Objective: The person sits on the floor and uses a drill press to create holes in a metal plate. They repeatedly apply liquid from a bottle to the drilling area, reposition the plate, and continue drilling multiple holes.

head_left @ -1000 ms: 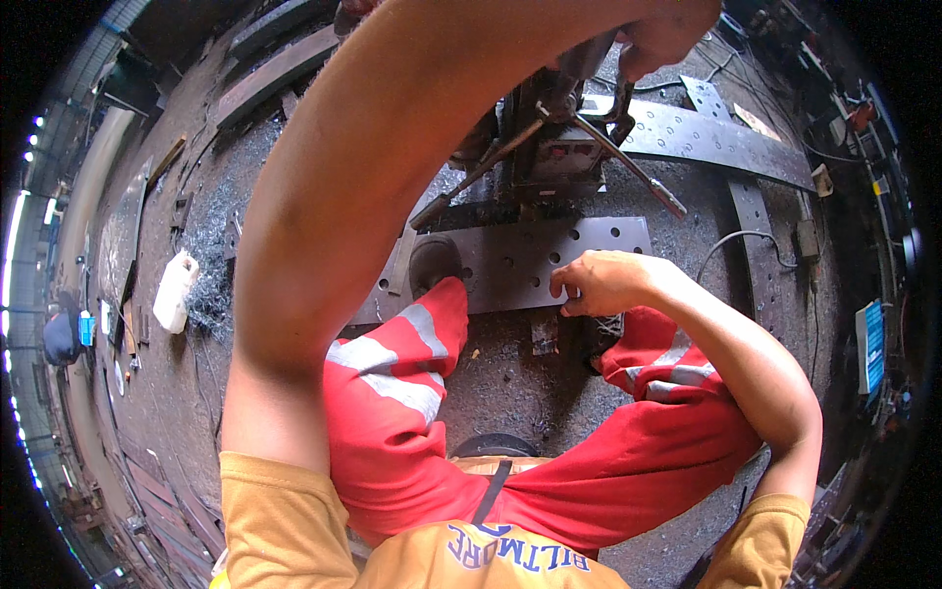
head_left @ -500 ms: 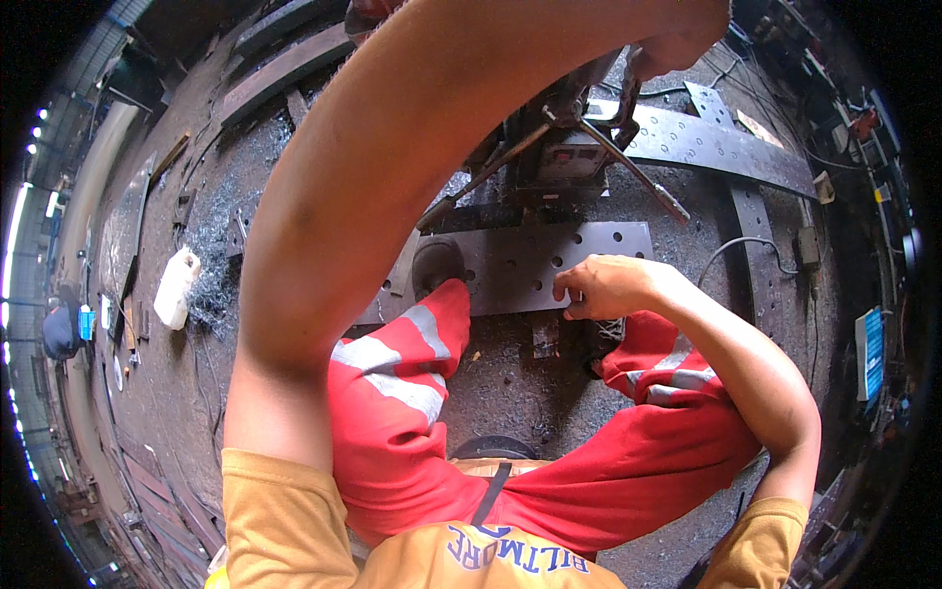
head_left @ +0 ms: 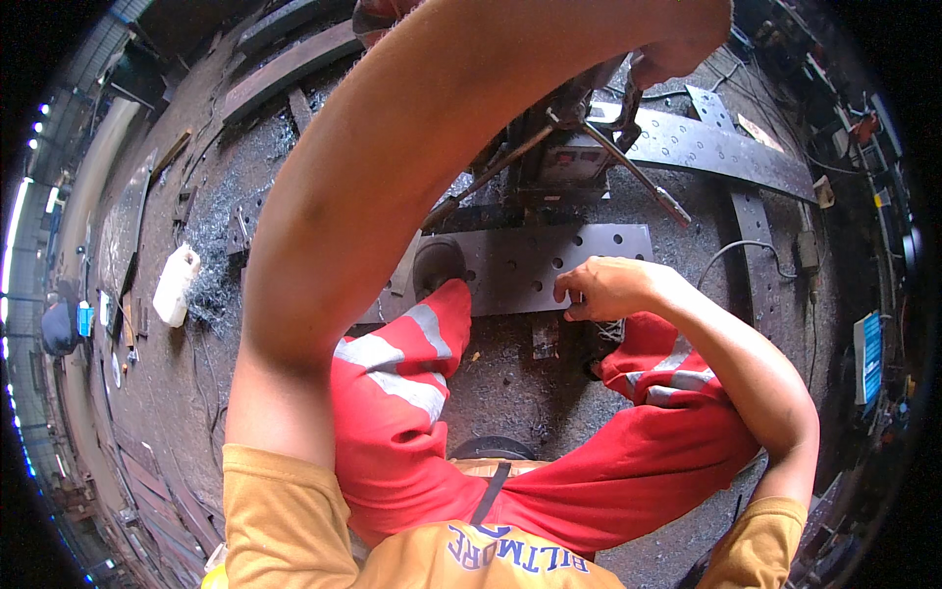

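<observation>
My left arm arches across the top of the view. My left hand point(head_left: 677, 57), partly cut off by the upper edge, has its fingers bent against the upper part of a dark drilling machine point(head_left: 561, 177); what they grip is hidden. Metal spokes point(head_left: 638, 172) spread from the machine's side. Below the machine lies a flat steel plate point(head_left: 515, 247) with several round holes, and my boot point(head_left: 439, 265) rests on its left part. My right hand point(head_left: 599, 285) hangs loosely above the plate's near edge beside my knee, fingers half bent and apart, holding nothing.
Another holed steel plate point(head_left: 706, 147) lies behind, across a long steel bar point(head_left: 754, 236). A cable point(head_left: 731, 250) loops at the right. A white plastic jug point(head_left: 177, 285) stands by metal shavings point(head_left: 211, 294) on the left. Steel beams point(head_left: 289, 74) lie at the far left.
My left arm and the view shift very slightly. Both hands stay in the same places.
</observation>
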`<action>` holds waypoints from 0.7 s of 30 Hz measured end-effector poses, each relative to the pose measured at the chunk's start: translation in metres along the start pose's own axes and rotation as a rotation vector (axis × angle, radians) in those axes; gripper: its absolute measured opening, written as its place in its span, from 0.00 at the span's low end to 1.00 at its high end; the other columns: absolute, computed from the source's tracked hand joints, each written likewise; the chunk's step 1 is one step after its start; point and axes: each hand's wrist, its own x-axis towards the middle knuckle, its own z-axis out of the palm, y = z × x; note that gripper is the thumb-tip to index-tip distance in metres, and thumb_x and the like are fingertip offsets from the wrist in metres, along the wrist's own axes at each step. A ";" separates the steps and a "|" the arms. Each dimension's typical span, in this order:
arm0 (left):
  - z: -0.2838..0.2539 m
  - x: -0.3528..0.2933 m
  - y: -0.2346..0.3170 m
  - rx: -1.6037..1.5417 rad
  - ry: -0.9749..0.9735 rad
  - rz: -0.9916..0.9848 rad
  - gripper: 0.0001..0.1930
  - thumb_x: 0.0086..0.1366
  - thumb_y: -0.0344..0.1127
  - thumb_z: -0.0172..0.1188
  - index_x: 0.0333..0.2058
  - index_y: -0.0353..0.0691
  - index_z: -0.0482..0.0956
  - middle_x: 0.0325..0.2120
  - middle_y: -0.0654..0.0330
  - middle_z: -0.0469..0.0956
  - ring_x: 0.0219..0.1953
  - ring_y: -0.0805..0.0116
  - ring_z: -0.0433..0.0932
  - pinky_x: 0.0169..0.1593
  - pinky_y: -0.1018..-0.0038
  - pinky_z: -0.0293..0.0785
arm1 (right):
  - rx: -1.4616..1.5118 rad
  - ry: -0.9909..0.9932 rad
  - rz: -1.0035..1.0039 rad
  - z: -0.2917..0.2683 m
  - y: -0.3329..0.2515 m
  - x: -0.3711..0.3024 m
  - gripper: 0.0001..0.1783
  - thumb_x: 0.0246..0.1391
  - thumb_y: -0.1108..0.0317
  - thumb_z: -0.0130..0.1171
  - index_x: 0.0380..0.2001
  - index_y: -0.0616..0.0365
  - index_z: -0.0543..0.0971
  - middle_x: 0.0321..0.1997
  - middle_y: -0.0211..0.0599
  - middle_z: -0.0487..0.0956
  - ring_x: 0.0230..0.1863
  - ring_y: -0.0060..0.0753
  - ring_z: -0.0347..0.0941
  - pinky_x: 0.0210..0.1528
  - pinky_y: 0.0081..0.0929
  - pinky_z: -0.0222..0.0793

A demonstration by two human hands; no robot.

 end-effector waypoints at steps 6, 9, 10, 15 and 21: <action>-0.001 0.001 -0.001 -0.002 0.007 0.002 0.05 0.50 0.36 0.70 0.26 0.45 0.90 0.27 0.57 0.86 0.31 0.63 0.86 0.32 0.63 0.81 | 0.000 -0.001 0.002 0.002 0.001 0.001 0.22 0.60 0.54 0.64 0.53 0.55 0.81 0.45 0.44 0.86 0.48 0.50 0.83 0.52 0.43 0.78; -0.002 -0.006 -0.001 0.000 -0.002 0.000 0.05 0.51 0.36 0.69 0.26 0.45 0.90 0.27 0.57 0.86 0.31 0.63 0.86 0.32 0.63 0.81 | -0.006 0.007 -0.003 0.002 0.002 0.001 0.22 0.60 0.54 0.64 0.52 0.55 0.81 0.45 0.45 0.86 0.48 0.50 0.83 0.52 0.43 0.78; -0.001 -0.007 0.000 -0.001 -0.006 0.000 0.05 0.51 0.36 0.69 0.26 0.45 0.90 0.27 0.57 0.86 0.31 0.63 0.86 0.32 0.63 0.81 | -0.009 0.011 -0.007 0.002 0.002 0.001 0.22 0.60 0.54 0.64 0.52 0.55 0.81 0.45 0.45 0.86 0.48 0.50 0.83 0.52 0.43 0.78; -0.002 -0.009 0.000 -0.002 -0.006 -0.004 0.05 0.51 0.36 0.69 0.26 0.45 0.90 0.27 0.57 0.86 0.31 0.62 0.86 0.32 0.62 0.81 | -0.001 -0.005 -0.008 0.001 0.001 0.000 0.22 0.60 0.55 0.64 0.52 0.55 0.81 0.45 0.45 0.86 0.48 0.51 0.83 0.52 0.43 0.77; -0.001 -0.001 0.000 -0.009 0.007 0.004 0.05 0.51 0.36 0.69 0.26 0.45 0.90 0.27 0.57 0.86 0.31 0.62 0.86 0.32 0.62 0.81 | 0.004 -0.001 0.003 0.001 0.000 0.000 0.22 0.60 0.55 0.64 0.52 0.55 0.81 0.45 0.45 0.86 0.48 0.50 0.83 0.52 0.43 0.77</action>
